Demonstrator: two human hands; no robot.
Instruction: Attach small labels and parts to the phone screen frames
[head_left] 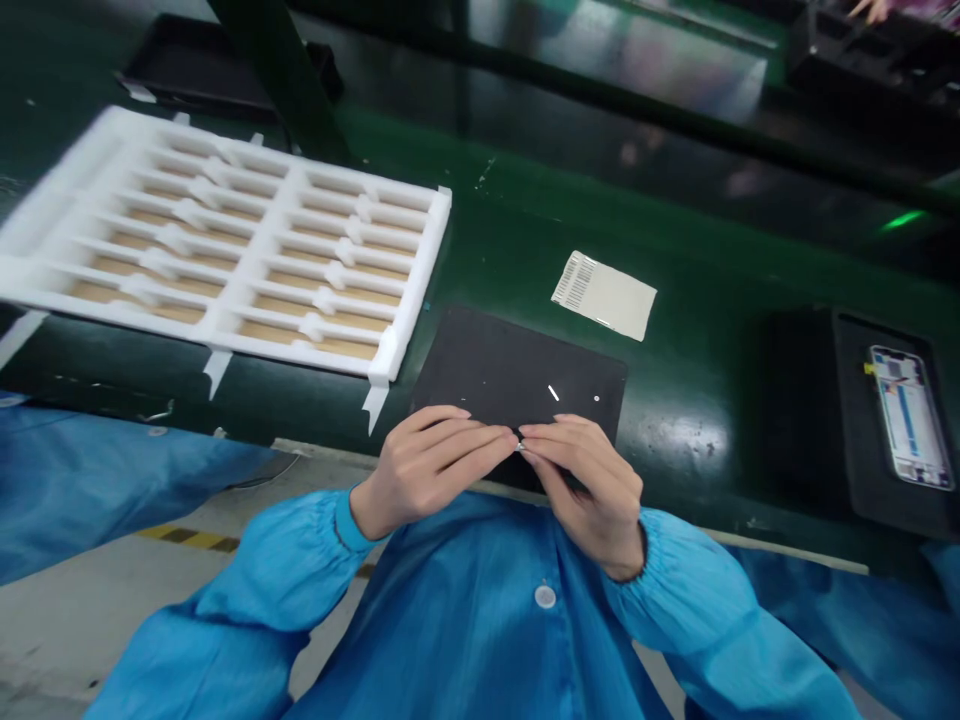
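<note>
My left hand (435,460) and my right hand (589,475) meet fingertip to fingertip over the near edge of a black mat (517,350). Both are closed in a pinch. A tiny shiny piece (519,445) shows between the fingertips, mostly covered and too small to name. On the mat, just beyond my right fingers, lies a thin white strip (553,393). A small white dot (596,398) sits to the right of it.
At left is a white foam tray (289,225) with slotted compartments and tape tabs. A pale sheet with dark strips (615,300) lies beyond the mat. To the right, a black holder (862,420) carries an opened phone (911,415). Blue sleeves (120,470) of other people flank me.
</note>
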